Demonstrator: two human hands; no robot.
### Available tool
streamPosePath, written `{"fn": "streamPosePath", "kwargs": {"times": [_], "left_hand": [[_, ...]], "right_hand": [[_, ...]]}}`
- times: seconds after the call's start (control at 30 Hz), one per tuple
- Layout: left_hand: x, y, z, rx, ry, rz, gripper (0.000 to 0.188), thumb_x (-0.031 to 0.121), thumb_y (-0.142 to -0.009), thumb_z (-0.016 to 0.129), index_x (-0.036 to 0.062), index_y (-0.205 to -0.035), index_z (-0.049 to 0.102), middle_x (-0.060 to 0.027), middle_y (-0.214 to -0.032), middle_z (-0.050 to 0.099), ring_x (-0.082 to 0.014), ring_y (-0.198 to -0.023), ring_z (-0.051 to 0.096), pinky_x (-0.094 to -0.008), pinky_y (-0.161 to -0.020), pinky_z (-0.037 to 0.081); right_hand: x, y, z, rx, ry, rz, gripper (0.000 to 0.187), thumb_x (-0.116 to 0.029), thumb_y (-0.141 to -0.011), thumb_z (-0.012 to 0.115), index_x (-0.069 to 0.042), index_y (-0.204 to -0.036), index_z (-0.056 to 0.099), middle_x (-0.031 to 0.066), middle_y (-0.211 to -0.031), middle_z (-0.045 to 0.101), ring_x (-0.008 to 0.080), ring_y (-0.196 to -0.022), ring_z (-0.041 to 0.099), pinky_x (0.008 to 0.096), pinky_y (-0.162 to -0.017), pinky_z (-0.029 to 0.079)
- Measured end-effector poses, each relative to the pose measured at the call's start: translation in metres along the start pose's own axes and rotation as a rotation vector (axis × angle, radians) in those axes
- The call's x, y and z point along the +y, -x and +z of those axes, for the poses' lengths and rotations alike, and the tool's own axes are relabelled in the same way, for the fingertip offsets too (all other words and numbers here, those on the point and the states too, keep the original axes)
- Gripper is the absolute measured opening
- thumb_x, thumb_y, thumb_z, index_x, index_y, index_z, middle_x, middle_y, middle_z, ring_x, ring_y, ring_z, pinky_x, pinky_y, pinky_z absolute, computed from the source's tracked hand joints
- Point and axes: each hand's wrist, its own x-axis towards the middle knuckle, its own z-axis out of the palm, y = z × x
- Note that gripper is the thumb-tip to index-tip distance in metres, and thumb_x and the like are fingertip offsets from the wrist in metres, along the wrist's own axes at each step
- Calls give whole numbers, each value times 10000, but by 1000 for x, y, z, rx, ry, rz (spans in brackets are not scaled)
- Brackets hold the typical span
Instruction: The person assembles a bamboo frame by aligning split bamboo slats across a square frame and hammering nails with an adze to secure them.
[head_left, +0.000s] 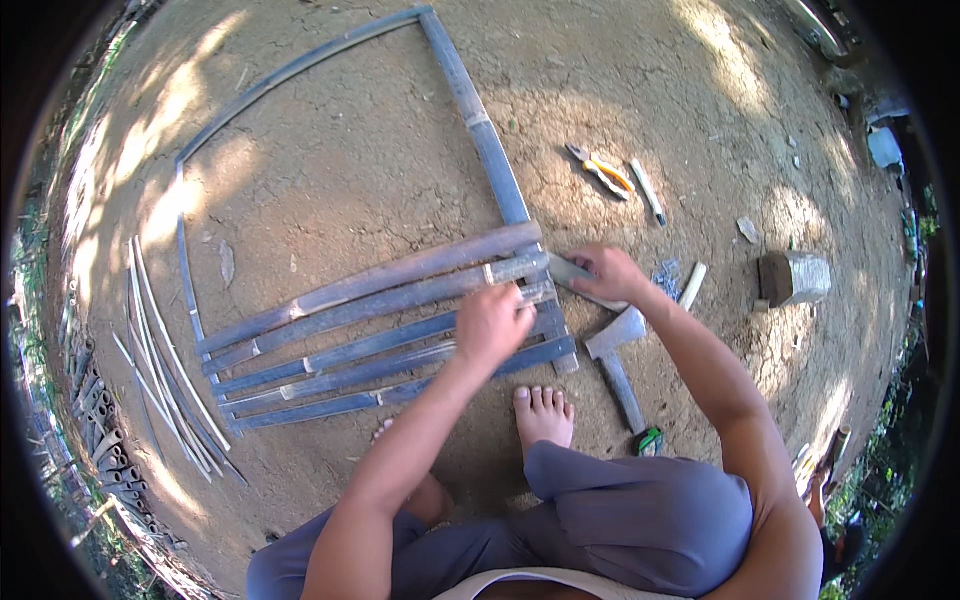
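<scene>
A frame of grey split-bamboo strips [497,170] lies on the ground, with several bamboo slats [370,285] laid across its near end. My left hand [492,325] is closed over the right part of the slats, its fingertips pinched together; whatever is between them is hidden. Just beyond the slats' right ends, my right hand [607,272] has its fingers curled on a flat greyish bar [585,284]; whether it is metal or wood I cannot tell. Below that hand lies an axe [618,345] with a dark handle. A small pile of nails [665,277] sits beside the right wrist.
Yellow-handled pliers [605,172] and a pale rod with a dark tip [648,190] lie farther off. A pale stick [692,286], a wood block [793,278] and a green tape measure [650,441] are at right. Thin strips [165,360] lie at left. My bare foot [546,415] is near the slats.
</scene>
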Motion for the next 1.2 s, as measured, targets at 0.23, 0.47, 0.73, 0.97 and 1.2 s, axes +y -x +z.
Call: {"fn": "streamPosePath", "kwargs": {"times": [0.23, 0.47, 0.73, 0.97, 1.2], "left_hand": [[30, 49, 38, -49, -420, 189, 500, 414, -761, 845, 111, -1066, 591, -65, -1013, 665, -252, -1022, 660, -442, -845, 496], [18, 52, 58, -54, -521, 261, 336, 286, -757, 808, 104, -987, 645, -59, -971, 698, -239, -984, 705, -437, -811, 561], [16, 54, 44, -37, -463, 424, 219, 223, -741, 765, 76, -876, 674, -63, -940, 658, -225, -944, 702, -383, -779, 597], [14, 49, 41, -85, -388, 429, 379, 256, -645, 859, 49, -890, 659, -82, -925, 640, -249, -942, 706, -386, -779, 610], [13, 47, 29, -104, -287, 477, 434, 297, -629, 896, 52, -870, 630, -87, -916, 628, -270, -916, 706, -392, -763, 604]], "right_hand": [[-16, 15, 16, 81, 168, 21, 661, -262, -738, 845, -101, -1333, 607, 202, -1234, 628, 422, -1144, 624, 470, -999, 523], [-6, 8, 24, 54, 203, 36, 665, -325, -731, 839, -100, -1315, 613, 226, -1195, 639, 422, -1121, 639, 476, -980, 531], [-20, 13, 15, 55, 135, 134, 614, -528, -823, 755, -116, -1262, 631, 231, -1008, 727, 408, -955, 707, 495, -849, 560], [-25, 14, 21, 33, 313, 168, 592, -624, -896, 649, -145, -1243, 631, 202, -970, 744, 405, -892, 718, 508, -800, 567], [-1, 16, 29, 148, 445, -43, 543, -605, -924, 624, -137, -1197, 585, 151, -928, 730, 390, -817, 718, 500, -702, 575]]}}
